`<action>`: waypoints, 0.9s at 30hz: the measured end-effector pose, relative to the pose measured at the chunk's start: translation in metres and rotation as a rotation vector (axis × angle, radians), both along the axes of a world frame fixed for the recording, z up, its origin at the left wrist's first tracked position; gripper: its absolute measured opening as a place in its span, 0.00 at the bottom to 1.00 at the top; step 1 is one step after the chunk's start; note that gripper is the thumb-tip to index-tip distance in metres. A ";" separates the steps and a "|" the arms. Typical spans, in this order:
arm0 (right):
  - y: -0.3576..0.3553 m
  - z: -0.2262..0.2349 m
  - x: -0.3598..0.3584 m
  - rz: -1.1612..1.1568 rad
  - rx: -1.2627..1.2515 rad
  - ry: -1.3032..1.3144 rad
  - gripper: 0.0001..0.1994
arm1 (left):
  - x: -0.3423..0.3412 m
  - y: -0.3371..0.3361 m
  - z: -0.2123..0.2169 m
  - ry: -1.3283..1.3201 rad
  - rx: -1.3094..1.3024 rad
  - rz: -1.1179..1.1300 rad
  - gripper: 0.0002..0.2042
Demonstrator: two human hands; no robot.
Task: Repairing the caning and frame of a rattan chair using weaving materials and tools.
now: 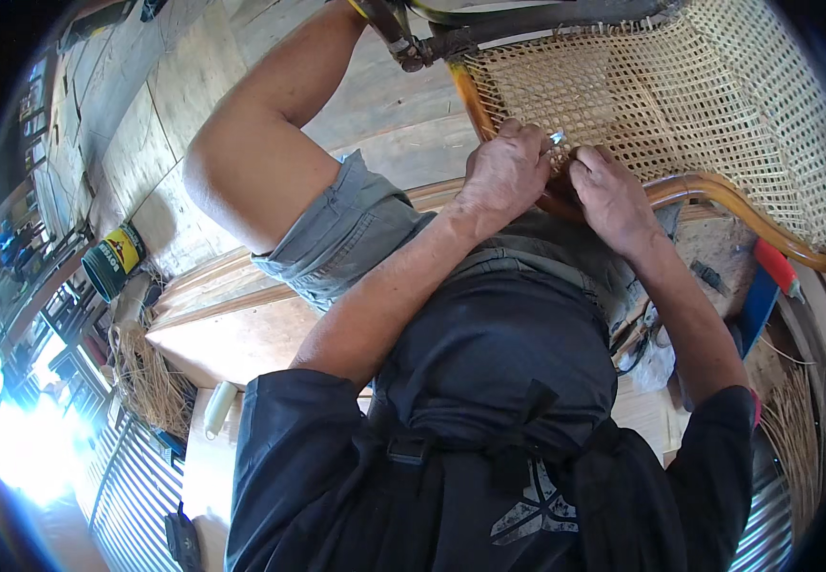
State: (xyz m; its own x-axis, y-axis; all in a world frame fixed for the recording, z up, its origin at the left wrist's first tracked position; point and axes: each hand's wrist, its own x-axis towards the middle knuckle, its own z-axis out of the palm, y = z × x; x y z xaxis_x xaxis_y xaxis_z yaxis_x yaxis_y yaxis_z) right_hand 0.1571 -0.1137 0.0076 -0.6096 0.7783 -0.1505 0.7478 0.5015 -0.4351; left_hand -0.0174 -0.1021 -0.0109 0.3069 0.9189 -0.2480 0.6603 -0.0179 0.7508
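Observation:
A woven cane panel [646, 100] stretches over a brown, glossy chair frame [708, 188] at the upper right. At the panel's near corner, my left hand [510, 164] is closed against the weave and the frame. A small shiny piece [558, 138] shows beside its fingertips; whether the hand holds it I cannot tell. Just to the right, my right hand [608, 195] has its fingers curled in a pinch at the same edge. Whatever lies between those fingers is too small or hidden.
Bundles of loose cane strands [151, 381] lie at the left, with more strands [794, 439] at the lower right. A dark green and yellow can [114, 259] stands at the left. A red-tipped tube [777, 267] sits right of my forearm. Planks [213, 315] lie beside my leg.

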 end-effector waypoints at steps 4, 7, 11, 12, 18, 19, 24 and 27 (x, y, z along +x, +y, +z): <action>0.011 0.003 -0.006 0.000 -0.090 -0.110 0.04 | -0.003 0.001 -0.014 0.022 -0.013 0.084 0.10; 0.018 -0.002 -0.005 -0.032 -0.141 -0.061 0.03 | -0.006 0.009 -0.024 -0.036 -0.136 0.167 0.10; 0.020 -0.009 -0.001 -0.032 -0.094 -0.075 0.02 | -0.003 0.014 -0.019 -0.065 -0.176 0.205 0.11; 0.022 -0.009 -0.005 -0.034 -0.044 -0.047 0.03 | -0.008 0.016 -0.017 -0.071 -0.221 0.205 0.10; 0.005 0.047 -0.009 -0.449 -0.501 -0.285 0.15 | -0.017 0.013 -0.014 -0.090 -0.270 0.219 0.09; 0.000 0.048 -0.009 -0.458 -0.503 -0.292 0.15 | -0.017 0.015 -0.015 -0.092 -0.314 0.220 0.09; -0.011 0.046 -0.008 -0.423 -0.334 -0.299 0.11 | -0.013 0.014 -0.012 -0.086 -0.333 0.217 0.09; -0.008 0.046 -0.008 -0.422 -0.385 -0.312 0.09 | -0.013 0.010 -0.018 -0.090 -0.270 0.174 0.10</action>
